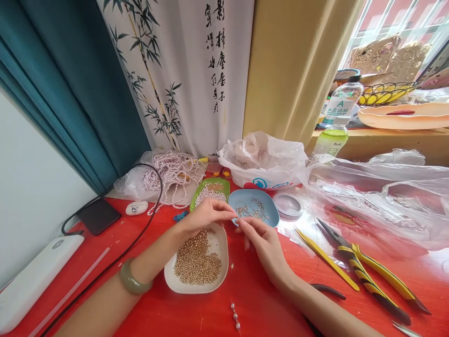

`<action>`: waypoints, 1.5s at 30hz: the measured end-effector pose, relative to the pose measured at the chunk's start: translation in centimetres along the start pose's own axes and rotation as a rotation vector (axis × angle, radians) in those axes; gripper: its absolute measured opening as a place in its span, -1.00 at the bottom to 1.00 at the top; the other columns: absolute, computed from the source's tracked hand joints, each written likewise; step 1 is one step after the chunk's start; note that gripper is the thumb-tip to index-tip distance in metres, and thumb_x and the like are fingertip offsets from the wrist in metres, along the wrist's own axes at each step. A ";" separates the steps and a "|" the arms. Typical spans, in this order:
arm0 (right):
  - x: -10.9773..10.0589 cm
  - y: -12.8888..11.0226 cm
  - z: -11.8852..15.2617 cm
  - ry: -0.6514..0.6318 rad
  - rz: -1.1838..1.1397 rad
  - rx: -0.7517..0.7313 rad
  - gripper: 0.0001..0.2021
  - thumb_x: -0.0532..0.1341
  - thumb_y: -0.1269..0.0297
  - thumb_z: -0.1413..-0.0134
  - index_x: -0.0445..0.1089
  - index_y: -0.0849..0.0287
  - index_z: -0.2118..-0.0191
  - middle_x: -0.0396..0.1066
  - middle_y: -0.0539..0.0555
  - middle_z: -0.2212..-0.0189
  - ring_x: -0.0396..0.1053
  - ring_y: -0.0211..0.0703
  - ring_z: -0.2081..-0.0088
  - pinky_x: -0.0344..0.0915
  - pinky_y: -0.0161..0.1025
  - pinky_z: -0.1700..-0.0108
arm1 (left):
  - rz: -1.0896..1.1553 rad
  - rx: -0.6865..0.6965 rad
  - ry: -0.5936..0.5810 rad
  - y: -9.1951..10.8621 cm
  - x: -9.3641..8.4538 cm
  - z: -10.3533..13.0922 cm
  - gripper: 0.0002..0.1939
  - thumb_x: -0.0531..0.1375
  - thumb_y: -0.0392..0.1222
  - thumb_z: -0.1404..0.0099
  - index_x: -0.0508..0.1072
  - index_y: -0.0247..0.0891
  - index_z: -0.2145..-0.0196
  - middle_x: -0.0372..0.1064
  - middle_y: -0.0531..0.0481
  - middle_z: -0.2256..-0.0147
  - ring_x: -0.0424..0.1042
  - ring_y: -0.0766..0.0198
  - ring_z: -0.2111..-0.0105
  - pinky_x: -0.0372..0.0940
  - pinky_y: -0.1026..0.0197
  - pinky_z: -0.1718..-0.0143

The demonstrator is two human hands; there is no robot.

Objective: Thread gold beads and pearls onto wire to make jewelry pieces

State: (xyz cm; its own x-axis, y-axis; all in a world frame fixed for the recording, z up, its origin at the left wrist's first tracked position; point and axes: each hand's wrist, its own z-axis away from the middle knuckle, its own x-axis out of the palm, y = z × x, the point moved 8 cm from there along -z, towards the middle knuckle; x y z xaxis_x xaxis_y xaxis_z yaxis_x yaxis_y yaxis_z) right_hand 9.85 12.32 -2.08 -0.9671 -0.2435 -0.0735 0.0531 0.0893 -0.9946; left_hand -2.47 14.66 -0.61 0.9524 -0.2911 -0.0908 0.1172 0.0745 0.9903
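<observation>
My left hand (pixel 206 217), with a green bangle (pixel 131 277) on its wrist, reaches over the back of a white dish (pixel 225 274) full of gold beads (pixel 196 262). Thumb and fingers of that hand are pinched together. My right hand (pixel 263 241) meets it fingertip to fingertip, also pinching. Whatever lies between the fingertips is too small to make out. Just behind them stands a blue dish (pixel 273 219) with small metal pieces. A short row of pearl beads (pixel 235 316) lies on the red table near the front, and a single bead (pixel 232 266) lies beside the white dish.
At right lie long-nose pliers (pixel 365 271), yellow tweezers (pixel 326 257) and plastic bags (pixel 372 201). A green dish (pixel 227 187), a clear spool (pixel 288 206) and a white bag (pixel 263 164) stand behind. To the left are pink bead strings (pixel 171 173), a phone (pixel 99 216) and a black cable (pixel 140 236).
</observation>
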 end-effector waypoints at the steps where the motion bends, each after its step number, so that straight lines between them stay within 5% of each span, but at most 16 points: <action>1: 0.1 0.1 0.0 -0.013 -0.007 0.010 -0.77 0.12 0.13 -0.02 0.39 0.19 0.42 0.28 -0.08 0.65 0.12 -0.34 0.66 0.14 -0.34 0.51 | -0.008 0.006 -0.002 0.0 0.1 0.0 -0.87 0.28 -0.16 0.03 0.52 -0.29 0.52 0.41 0.01 0.53 0.31 0.36 0.50 0.18 0.31 0.43; 10: 0.6 0.0 0.1 -0.068 -0.055 0.042 -0.78 0.11 0.20 -0.03 0.27 0.17 0.55 0.14 -0.14 0.76 0.10 -0.33 0.67 0.08 -0.35 0.53 | -0.090 0.022 0.043 -0.2 -0.1 -0.1 -0.85 0.26 -0.15 0.01 0.51 -0.30 0.51 0.40 0.02 0.53 0.30 0.35 0.51 0.16 0.31 0.43; 20: 1.2 0.7 -0.2 -0.119 -0.075 0.064 -0.79 0.11 0.21 -0.01 0.24 0.19 0.54 0.26 -0.09 0.66 0.16 -0.36 0.66 0.11 -0.36 0.55 | -0.288 0.088 0.106 0.9 -1.0 -0.2 -0.91 0.24 -0.22 0.03 0.49 -0.30 0.56 0.42 0.02 0.53 0.34 0.30 0.45 0.19 0.27 0.35; 28: 0.9 1.3 -0.3 -0.099 -0.069 0.075 -0.76 0.13 0.15 -0.01 0.27 0.19 0.54 0.28 -0.08 0.67 0.14 -0.36 0.68 0.10 -0.36 0.58 | -0.469 0.111 0.296 0.8 -5.8 -0.9 -0.75 0.10 -0.11 -0.11 0.48 -0.34 0.42 0.45 -0.07 0.45 0.37 0.24 0.45 0.23 0.27 0.47; 32: 0.5 1.2 -0.4 -0.041 -0.067 0.073 -0.76 0.15 0.13 0.01 0.29 0.20 0.50 0.31 -0.07 0.65 0.14 -0.37 0.68 0.10 -0.37 0.57 | -0.594 0.108 0.321 -0.1 -7.2 -1.3 -0.80 0.14 -0.16 -0.07 0.50 -0.30 0.43 0.48 -0.06 0.42 0.40 0.20 0.39 0.25 0.21 0.35; 37: -0.1 1.3 -0.5 0.030 -0.152 0.073 -0.75 0.16 0.10 0.03 0.30 0.19 0.33 0.37 -0.05 0.60 0.19 -0.36 0.66 0.15 -0.37 0.57 | -0.723 0.116 0.290 -1.2 -6.9 -1.8 -0.88 0.18 -0.27 -0.02 0.52 -0.25 0.45 0.49 -0.01 0.39 0.41 0.20 0.36 0.23 0.20 0.27; 45: -0.2 1.6 -0.5 0.031 -0.131 0.059 -0.78 0.15 0.13 -0.01 0.31 0.20 0.35 0.46 0.02 0.53 0.31 -0.32 0.61 0.20 -0.36 0.52 | -0.849 0.144 0.238 -1.2 -5.4 -2.2 -0.90 0.21 -0.29 0.00 0.53 -0.22 0.48 0.48 -0.01 0.41 0.39 0.18 0.33 0.21 0.18 0.25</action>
State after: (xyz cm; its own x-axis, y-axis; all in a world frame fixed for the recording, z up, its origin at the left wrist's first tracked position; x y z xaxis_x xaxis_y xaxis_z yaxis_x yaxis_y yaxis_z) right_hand 10.00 13.01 -3.62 -0.9739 -0.2194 0.0584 -0.0604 0.0021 -0.9982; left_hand -7.10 18.25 -1.50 0.5956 0.0136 -0.8032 0.7885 -0.2008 0.5813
